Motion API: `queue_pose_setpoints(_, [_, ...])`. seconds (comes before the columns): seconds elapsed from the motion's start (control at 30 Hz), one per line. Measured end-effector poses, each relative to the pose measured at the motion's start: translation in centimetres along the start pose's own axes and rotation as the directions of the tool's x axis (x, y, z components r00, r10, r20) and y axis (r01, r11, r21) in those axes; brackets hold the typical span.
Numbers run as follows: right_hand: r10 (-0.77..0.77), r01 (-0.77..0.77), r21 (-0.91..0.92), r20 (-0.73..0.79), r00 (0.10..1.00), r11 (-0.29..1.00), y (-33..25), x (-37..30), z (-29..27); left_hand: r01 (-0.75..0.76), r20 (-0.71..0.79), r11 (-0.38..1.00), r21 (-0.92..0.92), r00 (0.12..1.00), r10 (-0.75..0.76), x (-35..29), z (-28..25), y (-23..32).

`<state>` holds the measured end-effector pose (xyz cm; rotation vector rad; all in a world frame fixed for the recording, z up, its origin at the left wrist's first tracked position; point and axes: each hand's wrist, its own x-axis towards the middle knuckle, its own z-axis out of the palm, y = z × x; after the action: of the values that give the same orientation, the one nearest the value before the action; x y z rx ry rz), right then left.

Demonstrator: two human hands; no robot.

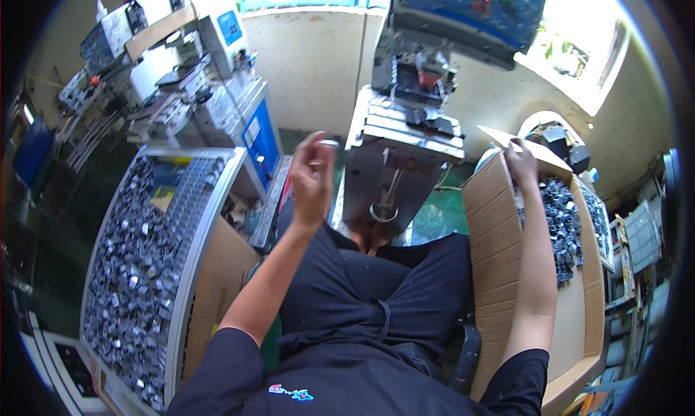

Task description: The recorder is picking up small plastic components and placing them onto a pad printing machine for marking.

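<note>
My left hand is raised in front of my lap, left of the pad-printing-like machine. Its fingers are curled, with a small shiny metal piece at their tips. Over at the right, my right hand is at the far end of a long cardboard box, next to its raised flap. Its fingers are partly hidden and blurred, so what they hold, if anything, does not show. Inside that box lies a heap of small dark metal parts.
A metal-framed tray on my left holds many similar small grey parts. Behind it stands another machine with a blue-panelled cabinet. Shelving with stacked items lines the right side. A window is at the back right.
</note>
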<state>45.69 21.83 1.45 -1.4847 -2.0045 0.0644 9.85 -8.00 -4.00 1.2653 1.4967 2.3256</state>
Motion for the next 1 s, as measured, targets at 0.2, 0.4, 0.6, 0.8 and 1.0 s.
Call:
queue_pose_setpoints(0.2, [-0.123, 0.146, 0.070, -0.267, 0.956, 0.987, 18.3, 1.0, -0.2, 0.068, -0.370, 0.942, 0.328, 0.927, 0.062, 0.6, -15.6, -6.0])
queue_pose_setpoints(0.4, [0.072, -0.065, 0.056, -0.126, 0.989, 0.996, 18.4, 1.5, 2.6, 0.266, -0.410, 0.862, 0.431, 0.909, -0.075, 2.0, -27.7, -7.1])
queue_pose_setpoints(0.6, [0.130, -0.124, 0.069, -0.089, 0.988, 0.990, 17.3, 0.0, 1.5, 0.261, -0.291, 0.636, 0.727, 0.955, -0.060, 4.1, -31.0, -8.4])
queue_pose_setpoints(0.8, [0.136, -0.127, 0.077, -0.129, 0.982, 0.989, 17.5, -0.4, 1.4, 0.158, -0.180, 0.454, 0.877, 0.984, 0.006, 4.6, -31.2, -10.3])
queue_pose_setpoints(1.0, [0.119, -0.109, 0.083, -0.122, 0.985, 0.991, 17.0, -0.6, 1.4, 0.271, -0.252, 0.301, 0.914, 0.963, -0.100, 4.2, -29.3, -10.1])
